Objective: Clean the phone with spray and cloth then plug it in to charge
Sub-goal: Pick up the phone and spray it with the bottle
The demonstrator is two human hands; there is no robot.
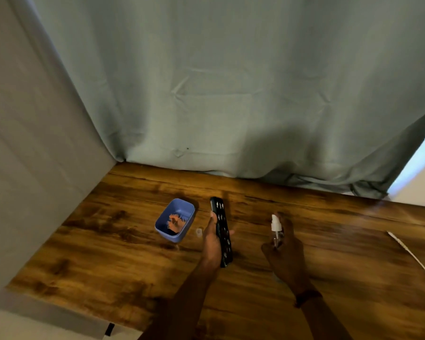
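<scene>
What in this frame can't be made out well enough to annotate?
Head view:
- Phone screen: faces away; left hand covers one edge.
- Spray bottle liquid level: clear body against right hand, blurred.
- White cable: far end cut off by the right edge.
- Orange item in blue tub: too small to identify.
- Small clear cap: too small.

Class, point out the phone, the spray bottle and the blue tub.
phone [220, 224], head view, on its patterned back.
spray bottle [275, 223], head view, on its white nozzle.
blue tub [185, 228], head view, on its right wall.
</scene>
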